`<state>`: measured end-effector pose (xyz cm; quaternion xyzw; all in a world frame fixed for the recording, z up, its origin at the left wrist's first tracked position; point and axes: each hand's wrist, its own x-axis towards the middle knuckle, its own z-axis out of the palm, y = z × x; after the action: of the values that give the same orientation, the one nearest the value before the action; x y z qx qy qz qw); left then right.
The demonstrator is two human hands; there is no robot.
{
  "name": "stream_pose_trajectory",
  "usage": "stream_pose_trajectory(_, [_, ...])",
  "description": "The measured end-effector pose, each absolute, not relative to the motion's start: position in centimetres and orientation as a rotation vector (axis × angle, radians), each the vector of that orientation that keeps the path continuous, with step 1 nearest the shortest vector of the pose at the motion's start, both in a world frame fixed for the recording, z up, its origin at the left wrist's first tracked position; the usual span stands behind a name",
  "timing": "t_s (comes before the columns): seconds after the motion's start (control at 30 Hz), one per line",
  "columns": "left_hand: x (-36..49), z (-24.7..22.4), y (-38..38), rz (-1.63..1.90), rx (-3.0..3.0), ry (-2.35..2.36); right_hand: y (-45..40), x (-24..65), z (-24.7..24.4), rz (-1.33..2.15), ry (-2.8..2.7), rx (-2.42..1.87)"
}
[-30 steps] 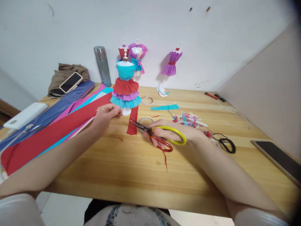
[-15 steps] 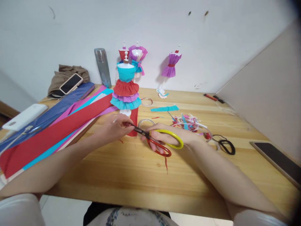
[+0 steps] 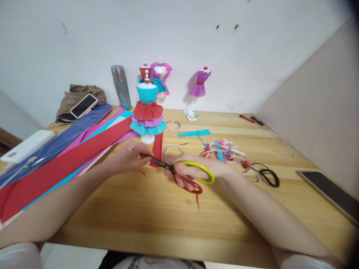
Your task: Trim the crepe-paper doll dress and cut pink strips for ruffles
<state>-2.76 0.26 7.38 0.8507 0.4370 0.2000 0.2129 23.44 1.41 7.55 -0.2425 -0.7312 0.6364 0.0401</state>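
My right hand (image 3: pixel 183 172) grips scissors (image 3: pixel 193 188) with one yellow and one red handle, their blades pointing left. My left hand (image 3: pixel 134 157) is pinched at the blade tips, closed on something small and dark that I cannot make out. Just behind the hands stands a dress form (image 3: pixel 147 93) with a blue top and ruffles in red, purple and blue. A red strip (image 3: pixel 157 147) lies on the table beside its base. Near the scissors rests a roll of clear tape (image 3: pixel 173 152).
Long coloured paper strips (image 3: pixel 70 153) spread across the left side. A bottle (image 3: pixel 122 87) and more dress forms, one in purple (image 3: pixel 200 83), stand by the wall. Paper scraps (image 3: pixel 224 150), a black band (image 3: pixel 269 177) and a phone (image 3: pixel 328 190) lie at right.
The view has tilted up a little, so the objects appear slightly lower. The scissor blades now look slightly parted near my left fingertips. Both hands keep nearly the same pose.
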Motion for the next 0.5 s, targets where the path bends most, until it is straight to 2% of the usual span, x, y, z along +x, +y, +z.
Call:
stream_pose_trajectory(0.23, [-4.0,6.5,1.6,0.679,2.293,1.325,0.7,23.1,8.4,1.886,-2.268,-0.862])
stream_pose_trajectory(0.37, [-6.5,5.7,3.2,0.765,2.143,1.461,0.7,23.4,8.9,1.871,-2.464,-0.916])
stream_pose_trajectory(0.43, [-7.5,5.4,3.3,0.711,2.084,1.431,0.5,23.0,9.0,1.736,-2.671,-0.919])
stream_pose_trajectory(0.5, [-8.0,5.0,2.8,0.622,2.092,1.403,-0.2,22.1,8.9,1.428,-2.875,-0.881])
